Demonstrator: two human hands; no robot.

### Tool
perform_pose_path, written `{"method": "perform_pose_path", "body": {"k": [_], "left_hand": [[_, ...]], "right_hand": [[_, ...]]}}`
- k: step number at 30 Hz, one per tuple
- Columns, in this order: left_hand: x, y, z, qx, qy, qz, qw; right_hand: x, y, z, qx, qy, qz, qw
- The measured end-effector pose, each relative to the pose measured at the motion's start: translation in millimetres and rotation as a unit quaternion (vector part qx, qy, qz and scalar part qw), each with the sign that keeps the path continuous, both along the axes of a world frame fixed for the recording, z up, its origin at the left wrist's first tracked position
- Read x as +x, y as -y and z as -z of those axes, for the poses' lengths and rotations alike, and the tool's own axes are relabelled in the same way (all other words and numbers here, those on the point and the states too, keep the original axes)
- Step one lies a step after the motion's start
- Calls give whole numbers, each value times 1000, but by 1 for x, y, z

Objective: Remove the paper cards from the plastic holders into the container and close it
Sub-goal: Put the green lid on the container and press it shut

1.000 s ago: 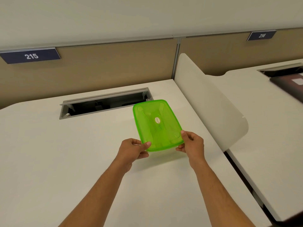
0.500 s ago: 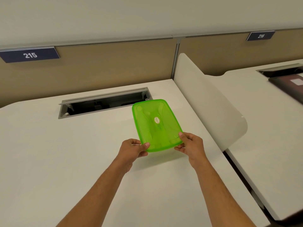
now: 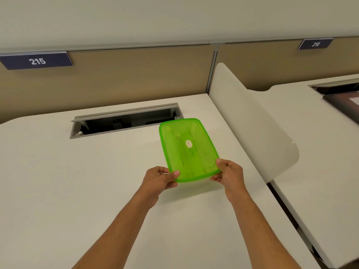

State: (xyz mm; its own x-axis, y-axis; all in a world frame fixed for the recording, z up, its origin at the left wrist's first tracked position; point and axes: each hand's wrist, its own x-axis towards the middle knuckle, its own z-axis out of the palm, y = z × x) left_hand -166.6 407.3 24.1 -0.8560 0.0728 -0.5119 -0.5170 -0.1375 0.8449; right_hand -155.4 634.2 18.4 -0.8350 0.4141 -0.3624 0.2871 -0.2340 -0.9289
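Holding translucent green rectangular plastic lid (image 3: 187, 147) by its near corners, left hand (image 3: 159, 180) and right hand (image 3: 230, 174) fingers pinching it above the white surface (image 3: 77, 181); no cards, holders or container in view, so closing looks pending.

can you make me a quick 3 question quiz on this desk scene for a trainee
1. True or false: both hands hold the green container by its near edge.
2. What shows on the sign at the far left of the partition? A) 215 B) 512 C) 300
3. Fill in: the oval sticker sits on the container's ____.

Key
1. True: the left hand and the right hand each grip a near corner, thumbs on top.
2. A: the sign reads 215.
3. Lid: the sticker is near the middle of the green top face, and the lid is on.
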Motion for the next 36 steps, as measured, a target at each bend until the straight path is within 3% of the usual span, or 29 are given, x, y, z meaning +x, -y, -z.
{"method": "perform_pose_path", "body": {"k": [4,12,18,24,36], "left_hand": [[0,0,2,6,6,-2,1000],[-13,20,-7,0,21,94,995],[-51,25,-13,-59,10,2,998],[-105,17,-14,-106,-12,-50,993],[-157,-2,5,-217,-53,-33,974]], "right_hand": [[-1,0,-1,32,-3,-8,999],[-1,-15,3,128,19,-53,990],[-40,-20,-8,198,12,-38,979],[-100,-4,-13,270,16,-96,958],[-171,6,-5,237,49,-107,964]]}}
